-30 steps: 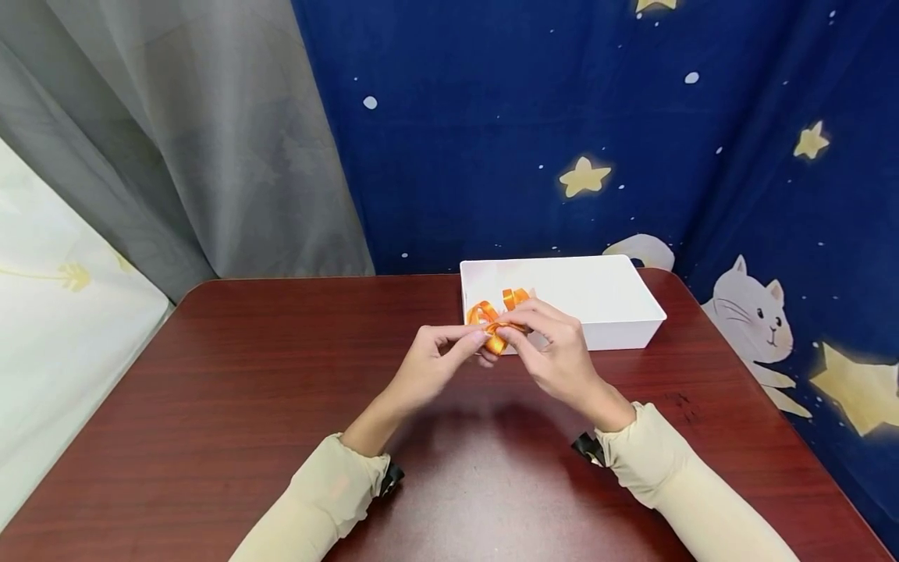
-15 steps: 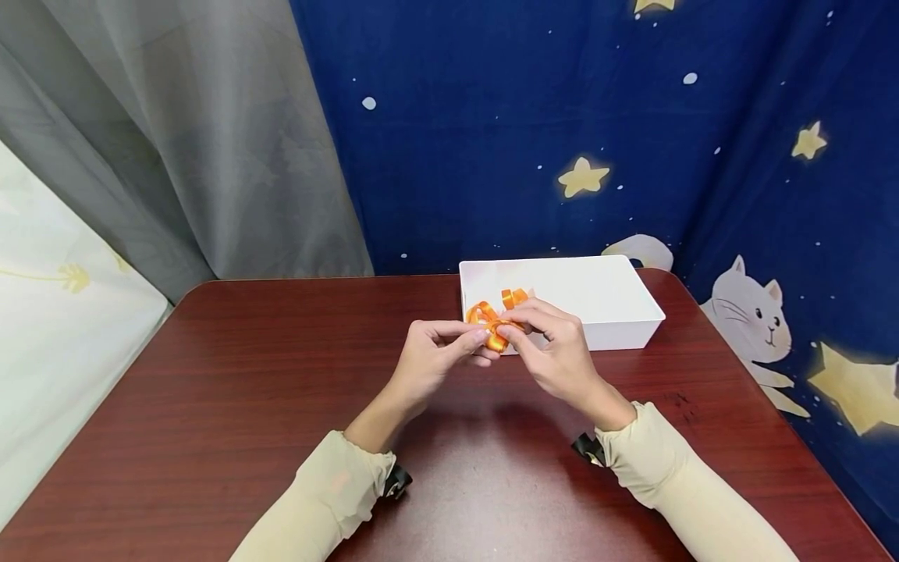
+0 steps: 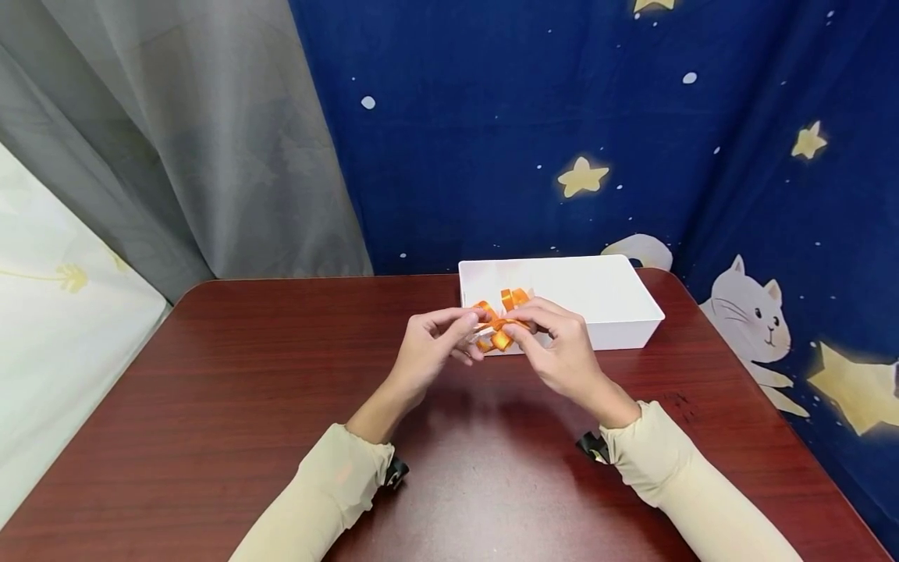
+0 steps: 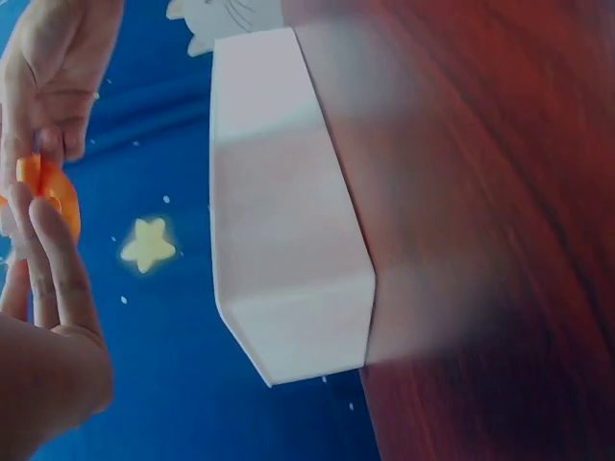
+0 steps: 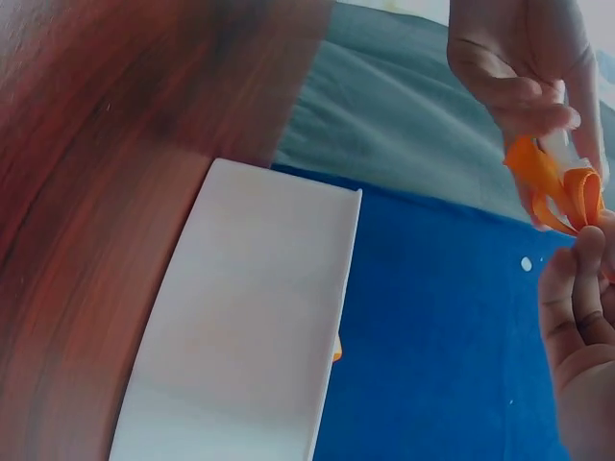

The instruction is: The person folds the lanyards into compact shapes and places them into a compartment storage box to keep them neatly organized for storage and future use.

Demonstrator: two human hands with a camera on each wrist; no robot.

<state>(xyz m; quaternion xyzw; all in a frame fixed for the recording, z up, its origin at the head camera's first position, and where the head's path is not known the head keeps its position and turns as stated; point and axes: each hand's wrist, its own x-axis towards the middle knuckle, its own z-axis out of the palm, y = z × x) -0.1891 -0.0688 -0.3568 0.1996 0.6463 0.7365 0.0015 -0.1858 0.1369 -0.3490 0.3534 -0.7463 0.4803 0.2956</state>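
An orange ribbon bow [image 3: 501,341] with several shiny loops is held up in front of the white box in the head view. My left hand [image 3: 430,350] pinches its left side between thumb and index finger, the other fingers loosely curled below. From the right, my right hand [image 3: 560,345] pinches the bow near its middle with thumb and fingertips. In the right wrist view, a pale translucent strip [image 5: 559,149] shows beside the bow's loops [image 5: 581,192]. Fingers hide part of the bow in the left wrist view, where an orange loop [image 4: 63,202] shows between both hands.
Behind the hands, the white box [image 3: 583,289] lies at the back right of the dark red wooden table [image 3: 211,406]. A blue curtain [image 3: 456,140] with stars hangs beyond the table, next to a grey curtain [image 3: 246,140].
My left hand has shifted slightly left, and its fingertips have moved up along the bow. The loops look more spread out. The right hand stays in nearly the same place.
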